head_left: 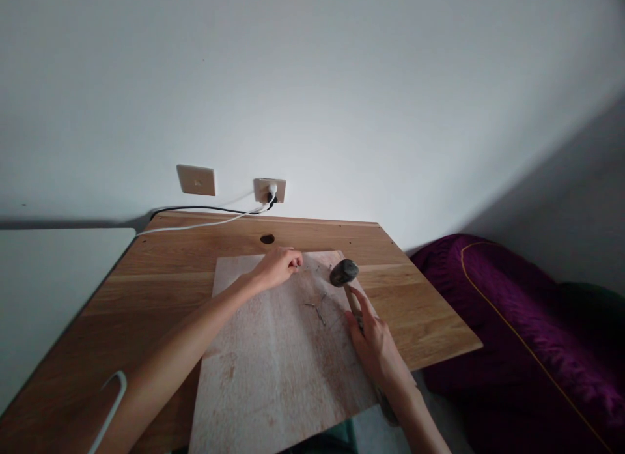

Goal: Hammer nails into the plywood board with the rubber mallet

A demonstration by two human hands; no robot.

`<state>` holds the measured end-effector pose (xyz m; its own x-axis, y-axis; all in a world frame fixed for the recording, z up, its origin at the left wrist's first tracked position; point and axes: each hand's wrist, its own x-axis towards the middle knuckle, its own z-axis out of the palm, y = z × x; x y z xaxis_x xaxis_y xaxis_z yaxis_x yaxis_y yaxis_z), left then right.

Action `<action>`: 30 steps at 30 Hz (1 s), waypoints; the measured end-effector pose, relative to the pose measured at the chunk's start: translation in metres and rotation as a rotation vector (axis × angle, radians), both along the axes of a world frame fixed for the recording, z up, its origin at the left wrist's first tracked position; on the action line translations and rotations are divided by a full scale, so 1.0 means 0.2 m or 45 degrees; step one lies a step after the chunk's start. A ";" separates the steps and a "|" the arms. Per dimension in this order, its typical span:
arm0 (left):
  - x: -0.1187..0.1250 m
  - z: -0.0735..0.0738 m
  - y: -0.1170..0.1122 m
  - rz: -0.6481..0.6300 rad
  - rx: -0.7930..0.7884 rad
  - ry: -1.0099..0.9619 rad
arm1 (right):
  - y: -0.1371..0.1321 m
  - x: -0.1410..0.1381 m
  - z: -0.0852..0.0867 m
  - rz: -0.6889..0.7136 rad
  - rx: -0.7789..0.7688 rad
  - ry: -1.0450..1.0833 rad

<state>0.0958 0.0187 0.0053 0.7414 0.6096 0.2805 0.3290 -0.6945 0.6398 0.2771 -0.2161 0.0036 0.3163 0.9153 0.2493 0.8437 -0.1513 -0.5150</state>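
A pale wooden board (273, 363) lies on a brown wooden desk (161, 291). My left hand (278, 266) rests near the board's far edge with its fingers curled together; something small may be pinched in them, but I cannot make it out. My right hand (374, 343) grips the wooden handle of a hammer (344, 273), index finger stretched along the handle. The dark hammer head hovers over the board's far right corner, a short way right of my left hand. A few small nails (317, 309) lie loose on the board between my hands.
White and black cables (205, 219) run from a wall socket (269, 189) across the desk's back edge. A round cable hole (267, 239) sits behind the board. A purple cushion (512, 324) lies to the right, a white surface (53, 278) to the left.
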 end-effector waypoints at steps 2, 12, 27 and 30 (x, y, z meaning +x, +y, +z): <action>0.00 0.00 0.00 0.001 0.009 0.004 | 0.00 0.00 -0.01 0.001 0.007 0.002; -0.01 0.02 -0.01 -0.048 -0.021 0.024 | 0.01 0.00 0.00 -0.005 0.003 0.018; -0.01 0.00 0.00 0.001 0.029 0.030 | 0.00 0.00 0.00 -0.017 0.037 -0.021; 0.00 -0.02 0.00 0.001 0.036 0.013 | 0.00 0.00 0.00 -0.006 0.035 -0.007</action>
